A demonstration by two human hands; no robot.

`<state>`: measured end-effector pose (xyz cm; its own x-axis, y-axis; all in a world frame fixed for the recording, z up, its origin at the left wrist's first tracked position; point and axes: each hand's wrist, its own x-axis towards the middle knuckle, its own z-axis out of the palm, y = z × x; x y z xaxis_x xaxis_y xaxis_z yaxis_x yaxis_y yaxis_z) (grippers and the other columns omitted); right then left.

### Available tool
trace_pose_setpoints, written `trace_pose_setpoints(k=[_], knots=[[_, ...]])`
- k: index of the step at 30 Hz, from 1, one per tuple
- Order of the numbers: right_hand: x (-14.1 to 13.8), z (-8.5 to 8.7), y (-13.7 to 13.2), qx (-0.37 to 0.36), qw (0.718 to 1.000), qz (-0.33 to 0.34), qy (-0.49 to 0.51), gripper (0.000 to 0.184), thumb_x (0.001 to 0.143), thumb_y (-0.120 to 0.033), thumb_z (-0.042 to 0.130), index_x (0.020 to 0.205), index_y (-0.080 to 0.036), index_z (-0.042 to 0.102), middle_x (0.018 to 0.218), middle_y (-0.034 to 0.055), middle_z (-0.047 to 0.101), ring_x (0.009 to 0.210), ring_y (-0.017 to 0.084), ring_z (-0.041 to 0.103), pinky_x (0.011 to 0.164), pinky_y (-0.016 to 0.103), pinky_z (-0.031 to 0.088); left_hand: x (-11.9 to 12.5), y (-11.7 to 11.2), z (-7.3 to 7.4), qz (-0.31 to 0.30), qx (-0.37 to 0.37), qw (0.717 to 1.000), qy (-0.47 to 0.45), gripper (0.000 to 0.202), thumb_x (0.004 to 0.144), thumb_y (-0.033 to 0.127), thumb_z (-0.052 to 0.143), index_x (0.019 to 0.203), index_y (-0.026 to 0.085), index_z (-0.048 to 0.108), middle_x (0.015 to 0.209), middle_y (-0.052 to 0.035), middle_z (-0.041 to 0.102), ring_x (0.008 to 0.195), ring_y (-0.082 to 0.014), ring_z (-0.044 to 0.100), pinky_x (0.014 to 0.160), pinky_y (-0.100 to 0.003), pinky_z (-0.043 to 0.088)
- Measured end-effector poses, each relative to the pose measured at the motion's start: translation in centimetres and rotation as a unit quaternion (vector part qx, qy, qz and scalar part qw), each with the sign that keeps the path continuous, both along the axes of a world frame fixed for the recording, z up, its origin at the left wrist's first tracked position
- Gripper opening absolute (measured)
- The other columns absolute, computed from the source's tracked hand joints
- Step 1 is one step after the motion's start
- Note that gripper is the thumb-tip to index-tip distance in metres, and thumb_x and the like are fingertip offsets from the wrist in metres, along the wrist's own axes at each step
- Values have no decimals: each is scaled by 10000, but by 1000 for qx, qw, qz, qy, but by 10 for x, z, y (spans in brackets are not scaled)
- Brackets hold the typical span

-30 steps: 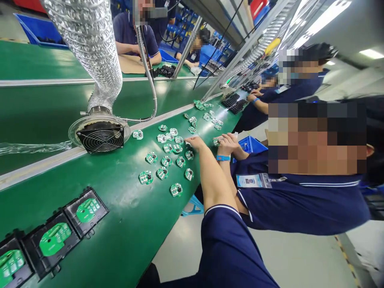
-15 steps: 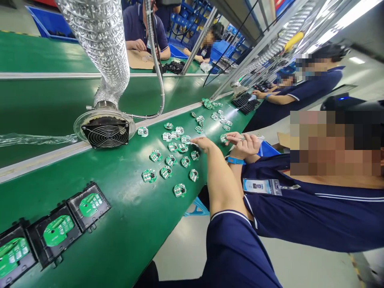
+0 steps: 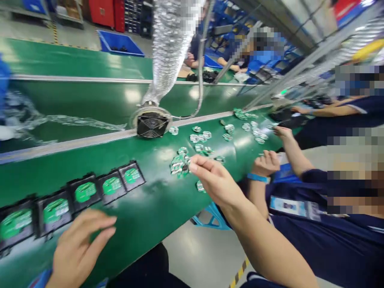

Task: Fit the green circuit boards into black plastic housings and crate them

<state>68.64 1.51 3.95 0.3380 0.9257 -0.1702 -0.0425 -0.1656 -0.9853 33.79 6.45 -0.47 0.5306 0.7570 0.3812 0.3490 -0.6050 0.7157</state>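
While a small circuit board (image 3: 179, 163) is pinched between the thumb and fingertips of the right hand (image 3: 207, 168), it is held out above the green bench (image 3: 150, 216), near its middle; by blur and overlap, whether a second board is gripped with it cannot be told. Nothing is seen to be held by the left hand (image 3: 79, 242), whose thumb and forefinger are narrowly parted over the near side of the bench.

Just beyond that hand, five black trays (image 3: 115, 196) are set edge to edge in a slanting row, and in each one a single green board (image 3: 112, 185) is seated flat. The nearest trays are partly crossed by the hand and by the picture's edge.

Past the right hand, loose boards (image 3: 207, 135) are scattered singly and in small clusters along the bench. A black fan (image 3: 152, 125) is mounted under a silver duct (image 3: 169, 48) at the bench's rail.

To the right, a co-worker's hand (image 3: 265, 163) is banded in blue at the wrist; near it a blue bin (image 3: 286, 173) is partly hidden, its contents not shown. Across the far counter, dark pieces (image 3: 121, 49) are held low in a larger blue crate (image 3: 118, 39).
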Motion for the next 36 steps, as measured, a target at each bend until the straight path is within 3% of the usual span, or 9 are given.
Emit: trace_pose_setpoints(k=[2, 5, 14, 21, 24, 27, 29, 31, 36], knots=[[-52, 1, 5, -11, 994, 82, 65, 291, 823, -487, 764, 823, -211, 675, 771, -19, 519, 750, 139, 423, 713, 280, 345, 15, 5, 20, 52, -83, 993, -59, 168, 912, 292, 686, 1067, 290, 749, 938, 0, 671, 761, -90, 658, 650, -166, 530], [-116, 0, 14, -32, 972, 171, 155, 316, 822, -503, 769, 814, -205, 663, 728, -31, 464, 714, 133, 374, 687, 280, 310, 17, 6, 29, 54, -166, 969, -175, 273, 897, 343, 719, 1169, 332, 739, 1014, -15, 664, 857, -101, 650, 754, -181, 548], [-238, -5, 31, -88, 901, 272, 327, 347, 772, -512, 820, 818, -191, 697, 823, 4, 590, 815, 149, 456, 806, 289, 345, -66, -5, 14, 143, -187, 922, -308, 170, 858, 230, 749, 1009, 297, 790, 939, -27, 669, 820, -113, 630, 691, -196, 518], [-322, -24, 29, -151, 855, 262, 421, 323, 732, -495, 861, 747, -206, 716, 734, -19, 503, 714, 117, 370, 693, 247, 341, -109, -14, 4, 227, -188, 886, -358, 105, 830, 237, 771, 929, 270, 787, 879, -34, 677, 794, -135, 643, 675, -226, 526], [-341, -36, 21, -132, 868, 296, 377, 331, 810, -551, 778, 942, -248, 773, 767, -11, 499, 719, 123, 395, 694, 254, 367, -152, -8, 18, 272, -115, 916, -270, 79, 872, 248, 727, 933, 265, 774, 888, -29, 663, 810, -135, 633, 676, -231, 513], [-334, -57, 7, -20, 928, 328, 173, 297, 913, -447, 686, 1162, -297, 744, 784, -5, 507, 736, 136, 471, 691, 263, 408, -215, 11, 42, 338, 47, 939, -40, 136, 884, 245, 717, 999, 285, 776, 903, -22, 640, 811, -137, 605, 673, -252, 481], [-322, -73, -4, 83, 945, 315, 22, 272, 926, -295, 664, 1191, -306, 724, 763, -10, 524, 720, 136, 517, 674, 260, 435, -255, 28, 53, 361, 163, 905, 155, 179, 874, 265, 735, 1045, 304, 771, 906, -23, 620, 834, -157, 577, 729, -295, 465], [-311, -88, -15, 150, 941, 295, -73, 314, 909, -176, 649, 1193, -296, 708, 727, -21, 540, 680, 132, 545, 648, 253, 457, -281, 43, 56, 333, 221, 866, 300, 169, 893, 304, 715, 1054, 282, 762, 914, -39, 599, 845, -180, 547, 758, -336, 443], [-313, -103, -27, 144, 954, 235, -119, 227, 900, -157, 645, 1085, -262, 724, 651, -23, 516, 597, 150, 519, 574, 279, 452, -294, 61, 38, 264, 201, 839, 432, 193, 948, 326, 622, 1046, 199, 731, 987, -97, 567, 871, -222, 501, 795, -393, 448]])
